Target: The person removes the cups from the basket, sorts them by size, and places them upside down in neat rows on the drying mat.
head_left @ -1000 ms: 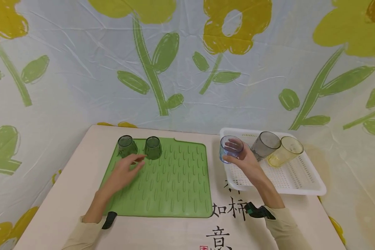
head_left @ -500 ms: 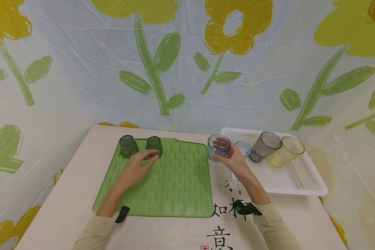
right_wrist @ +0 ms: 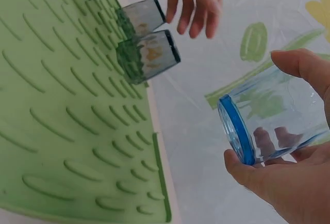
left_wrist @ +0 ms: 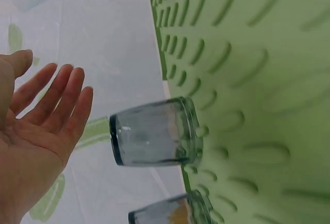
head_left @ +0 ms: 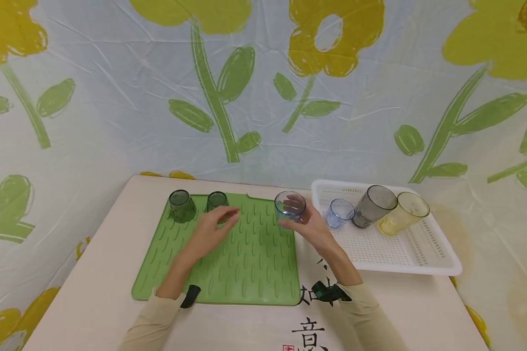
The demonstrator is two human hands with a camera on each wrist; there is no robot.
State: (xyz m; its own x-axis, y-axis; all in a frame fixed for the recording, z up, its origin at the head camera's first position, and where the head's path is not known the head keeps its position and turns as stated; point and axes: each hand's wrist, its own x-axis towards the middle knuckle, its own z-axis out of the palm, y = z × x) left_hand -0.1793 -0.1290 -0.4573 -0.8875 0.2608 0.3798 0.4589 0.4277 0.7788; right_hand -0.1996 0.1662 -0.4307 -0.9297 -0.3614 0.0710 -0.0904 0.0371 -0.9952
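My right hand (head_left: 314,233) grips a clear blue glass (head_left: 285,214), thumb on one side and fingers on the other. It stands upright above the right edge of a green drying mat (head_left: 254,268). In the right wrist view the thick blue base of the glass (right_wrist: 238,131) points toward the mat. My left hand (head_left: 211,231) hovers over the mat with fingers loosely extended, and its palm (left_wrist: 36,141) bears nothing. Two dark grey-green tumblers, one at the left (head_left: 183,209) and one beside it (head_left: 217,199), stand upside down at the mat's back left; the hand partly hides the second.
To the right sits a white plastic basket (head_left: 421,269). Inside it are a small blue glass (head_left: 339,213), a grey glass (head_left: 374,205) and a yellow glass (head_left: 401,214), the latter two leaning. A flowered cloth (head_left: 263,97) hangs behind the table.
My right hand has carried the blue glass left from over the basket to the mat's edge, uncovering the small blue glass. My left hand has moved right across the mat.
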